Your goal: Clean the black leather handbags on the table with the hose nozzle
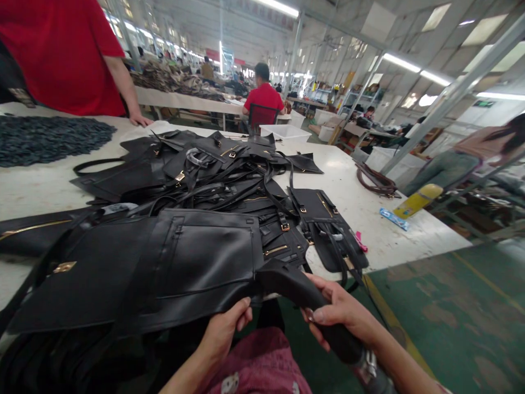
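The right hand (340, 312) has its grip closed around the black handle of a heat-gun-like tool (303, 293), whose dark nozzle meets the right edge of a large flat black leather bag panel (172, 268). The left hand (223, 331) pinches the lower edge of that same panel, fingers curled over it, thumb underneath and hidden. The panel lies at the near edge of the white counter (389, 224) and overhangs it toward the person's lap, where a pink patterned cloth (262, 364) shows. Its surface is smooth and slightly glossy, with a stitched rectangular pocket outline in the middle and a small gold metal fitting (64, 267) near the left end.

Just beyond it sits a tangled heap of black leather bag pieces and straps with gold buckles (213, 169), filling the middle of the counter. To the right of the heap the counter is bare white as far as a blue tube (394, 218) and a yellow bottle (416, 201) at its right edge; past that lies green floor (451, 317). At the far left, a person in a red shirt (61, 49) rests a hand on the counter beside a pile of dark grey small parts (49, 137)
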`<control>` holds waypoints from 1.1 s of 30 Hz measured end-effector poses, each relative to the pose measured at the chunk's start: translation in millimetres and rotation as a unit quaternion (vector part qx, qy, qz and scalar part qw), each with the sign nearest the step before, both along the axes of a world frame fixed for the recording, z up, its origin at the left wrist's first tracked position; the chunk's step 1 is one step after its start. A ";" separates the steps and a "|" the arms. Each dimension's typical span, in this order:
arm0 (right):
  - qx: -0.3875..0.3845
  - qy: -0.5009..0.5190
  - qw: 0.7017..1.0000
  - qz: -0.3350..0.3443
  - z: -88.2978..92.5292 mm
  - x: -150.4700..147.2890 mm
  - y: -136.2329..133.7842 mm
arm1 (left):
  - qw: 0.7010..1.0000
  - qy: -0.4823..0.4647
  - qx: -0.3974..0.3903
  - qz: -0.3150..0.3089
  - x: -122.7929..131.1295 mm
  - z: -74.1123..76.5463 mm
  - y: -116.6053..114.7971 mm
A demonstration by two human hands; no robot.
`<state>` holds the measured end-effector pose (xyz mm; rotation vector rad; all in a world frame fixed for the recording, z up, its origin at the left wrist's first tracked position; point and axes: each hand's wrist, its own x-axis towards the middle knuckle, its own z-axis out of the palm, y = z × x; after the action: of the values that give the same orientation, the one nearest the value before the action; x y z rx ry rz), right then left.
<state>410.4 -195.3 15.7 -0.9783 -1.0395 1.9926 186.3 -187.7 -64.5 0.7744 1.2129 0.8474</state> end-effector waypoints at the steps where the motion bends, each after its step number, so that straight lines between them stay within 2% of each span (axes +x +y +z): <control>1: -0.010 -0.003 1.000 0.007 -0.7 -1.2 -1.7 | 1.000 0.001 -0.008 0.001 0.0 -2.4 0.2; 6: -0.041 -0.029 0.998 0.023 -4.2 -13.6 7.5 | 1.000 0.006 -0.027 0.010 1.4 -7.7 0.2; 11: -0.013 -0.053 0.998 0.011 1.0 -24.6 24.3 | 0.999 0.015 -0.039 0.035 2.9 -1.7 -3.4; 14: 0.008 -0.058 0.998 -0.002 2.8 -27.6 27.7 | 0.999 -0.032 -0.021 0.025 4.8 1.6 -2.8; 16: 0.026 -0.053 0.998 -0.034 3.2 -26.5 25.7 | 0.993 -0.099 -0.037 0.047 8.4 5.1 0.1; 19: 0.052 -0.058 0.993 -0.085 4.0 -20.0 15.9 | 0.965 -0.204 -0.116 0.116 16.3 13.7 7.3; 22: 0.055 -0.057 0.989 -0.125 3.4 -10.7 -1.3 | 0.921 -0.294 -0.198 0.159 22.0 24.6 15.2; 25: 0.036 -0.036 0.989 -0.141 0.4 -4.2 -22.5 | 0.873 -0.384 -0.251 0.167 21.7 33.3 20.9; 28: 0.009 -0.016 0.993 -0.119 1.0 -5.4 -39.8 | 0.834 -0.450 -0.283 0.150 18.4 35.9 23.9; 30: -0.010 -0.005 0.996 -0.089 5.3 -11.0 -45.5 | 0.825 -0.464 -0.290 0.142 16.7 34.0 24.8; 33: -0.018 0.000 0.998 -0.056 11.8 -22.9 -44.7 | 0.841 -0.443 -0.278 0.139 15.9 28.9 24.4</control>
<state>387.4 -240.1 27.6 -1.0330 -0.9318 1.9257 202.2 -163.3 -35.5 -0.2922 0.6498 0.8703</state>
